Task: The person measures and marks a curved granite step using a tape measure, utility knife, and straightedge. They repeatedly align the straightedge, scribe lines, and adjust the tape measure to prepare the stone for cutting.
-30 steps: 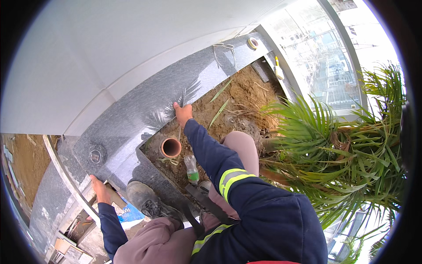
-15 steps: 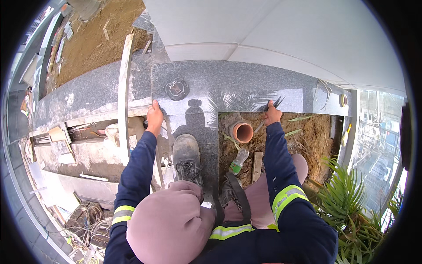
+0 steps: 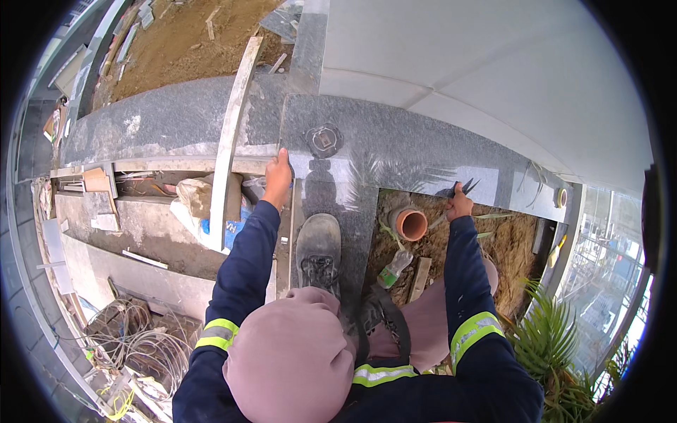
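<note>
A long grey speckled stone slab [image 3: 395,134] lies across in front of me, against the light wall. At its left front corner, my left hand [image 3: 278,182] grips the edge, thumb up and fingers mostly hidden. Farther right, my right hand [image 3: 460,204] is closed on the front edge, thumb on top, beside a dark patch that looks like its shadow. A round dark fitting [image 3: 324,139] sits in the slab near its left end. Below the slab, between my hands, an orange-brown pipe [image 3: 412,225] opens upward from the soil.
My shoe [image 3: 319,248] stands on a stone strip. A plastic bottle [image 3: 395,269] and a short wooden piece [image 3: 420,279] lie in the dirt. A pale timber [image 3: 236,141] crosses at the left. Tangled wires [image 3: 144,328] lie lower left; a palm plant [image 3: 546,331] grows at the right.
My view has swung, so the scene sits farther right in the picture. Both hands keep their places on the slab's edge, and the slab shows no clear movement.
</note>
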A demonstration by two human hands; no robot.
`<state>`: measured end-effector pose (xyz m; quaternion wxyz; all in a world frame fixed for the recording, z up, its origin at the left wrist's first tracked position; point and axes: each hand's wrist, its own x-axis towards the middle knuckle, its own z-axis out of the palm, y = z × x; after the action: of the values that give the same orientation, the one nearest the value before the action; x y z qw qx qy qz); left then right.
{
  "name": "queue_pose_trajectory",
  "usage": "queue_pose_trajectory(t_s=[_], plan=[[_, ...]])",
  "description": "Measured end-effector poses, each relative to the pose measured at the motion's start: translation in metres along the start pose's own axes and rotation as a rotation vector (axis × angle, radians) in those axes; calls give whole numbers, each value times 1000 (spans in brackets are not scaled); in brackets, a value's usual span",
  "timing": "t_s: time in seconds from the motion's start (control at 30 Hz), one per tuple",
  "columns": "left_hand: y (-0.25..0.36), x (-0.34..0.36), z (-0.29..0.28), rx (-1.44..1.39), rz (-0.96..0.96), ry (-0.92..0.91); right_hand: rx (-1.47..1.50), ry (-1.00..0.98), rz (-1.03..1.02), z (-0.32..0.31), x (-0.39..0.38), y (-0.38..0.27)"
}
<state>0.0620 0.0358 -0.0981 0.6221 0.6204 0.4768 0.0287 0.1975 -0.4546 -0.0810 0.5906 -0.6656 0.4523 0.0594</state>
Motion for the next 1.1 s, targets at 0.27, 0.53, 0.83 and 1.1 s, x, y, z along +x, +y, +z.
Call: queue_pose_trajectory(t_s=[0.27,0.53,0.83,1.1], plan=[[10,-8,-2,-49,-27,-69,2,23,24,4,-11,-9],[4,-7,0,-73,2,-68,19,-56,47,-6,1,-8],[9,-2,-6,-80,-12,-70,22,31,52,3,-8,-5],[-1,2,-5,-117,-156,-155,-79,94,-52,5,2,-1]])
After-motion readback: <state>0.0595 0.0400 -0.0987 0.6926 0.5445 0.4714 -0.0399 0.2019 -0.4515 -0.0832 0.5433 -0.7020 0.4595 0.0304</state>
